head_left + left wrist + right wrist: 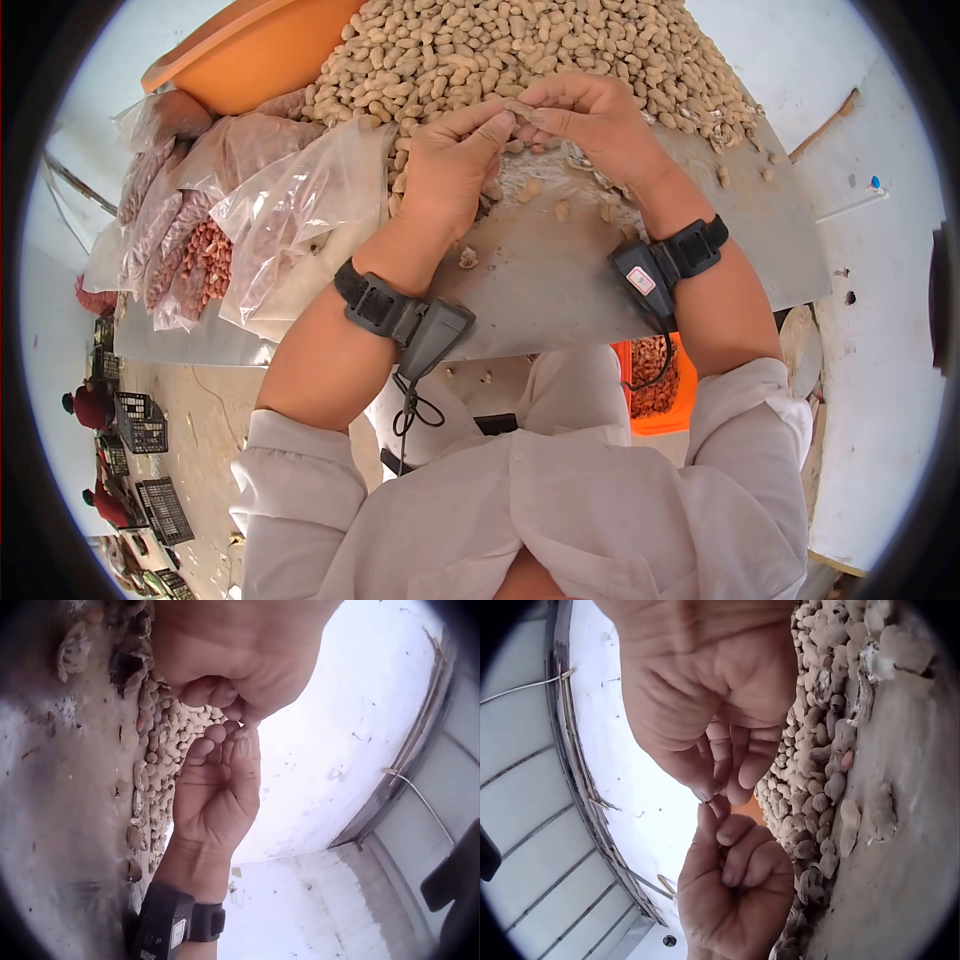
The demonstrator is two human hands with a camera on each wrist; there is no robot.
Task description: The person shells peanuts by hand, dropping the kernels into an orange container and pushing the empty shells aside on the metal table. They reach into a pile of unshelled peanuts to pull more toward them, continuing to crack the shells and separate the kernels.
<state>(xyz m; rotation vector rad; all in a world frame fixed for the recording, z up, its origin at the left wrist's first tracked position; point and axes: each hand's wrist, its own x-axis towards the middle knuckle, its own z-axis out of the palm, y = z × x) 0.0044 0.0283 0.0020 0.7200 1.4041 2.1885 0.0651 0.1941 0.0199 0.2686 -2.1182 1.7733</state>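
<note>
Both hands meet above the near edge of a heap of unshelled peanuts [440, 45]. The left hand [445, 170] and the right hand [598, 125] pinch a small peanut [517, 107] between their thumbs and fingertips. In the left wrist view the left hand [236, 649] is at the top and the right hand [214, 787] below it, tips touching. In the right wrist view the right hand [712, 690] reaches down to the left hand [735, 892]; fingers mostly cover what lies between them.
Clear bags of shelled peanuts [208, 255] lie at the left of the metal table [550, 290], below an orange basin [250, 55]. Loose shells [468, 258] are scattered near the heap. An orange container [680, 395] with reddish contents stands below the table edge, and crates [140, 422] at lower left.
</note>
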